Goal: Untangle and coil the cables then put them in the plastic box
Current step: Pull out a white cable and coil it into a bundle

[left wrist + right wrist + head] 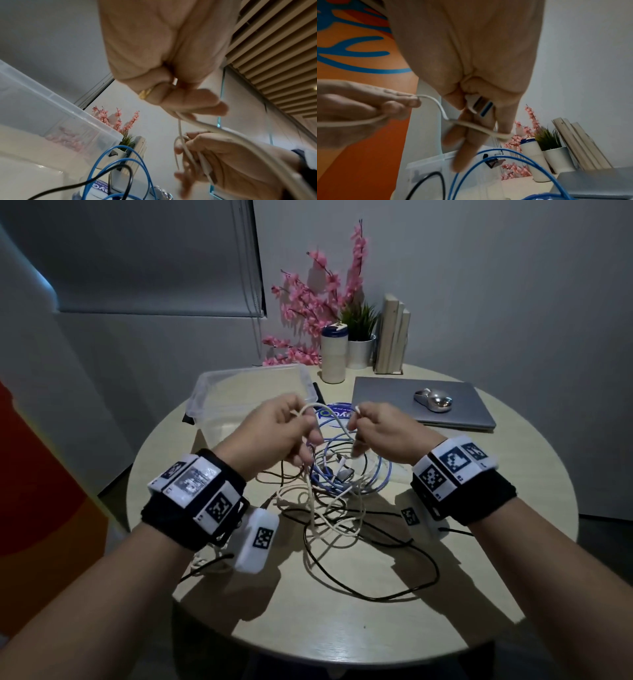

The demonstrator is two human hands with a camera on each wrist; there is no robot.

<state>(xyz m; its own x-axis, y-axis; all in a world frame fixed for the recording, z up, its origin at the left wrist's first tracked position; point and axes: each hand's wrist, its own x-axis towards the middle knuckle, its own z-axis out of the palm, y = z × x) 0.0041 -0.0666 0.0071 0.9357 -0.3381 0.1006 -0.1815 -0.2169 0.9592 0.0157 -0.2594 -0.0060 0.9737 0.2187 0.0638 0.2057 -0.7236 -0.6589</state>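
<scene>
At far left on the round counter (513, 474), a clear plastic box (219, 392) is standing open, its rim just behind the raised hands. The left hand (274, 429) is hovering above the counter with fingers curled, pinching a white cable (329, 419) between thumb and fingertips; a gold ring (145, 93) is showing on one finger in the left wrist view. The white cable is arching from that grip across a short gap to the right hand (387, 433), which is closing its fingers round the cable's white USB plug (481, 106), seen in the right wrist view with a blue insert. Below and between the two hands, a tangle is lying on the counter: a blue cable (373, 484) looping through more white cord, with a black cable (394, 594) sweeping in a wide curve toward the near edge. Farther right, a closed grey laptop (445, 412) is carrying a shiny silver mouse (433, 399). Behind it, a tumbler (334, 354), a potted plant (359, 337), pink blossoms (308, 302) and upright books (390, 337) are lining the wall.
</scene>
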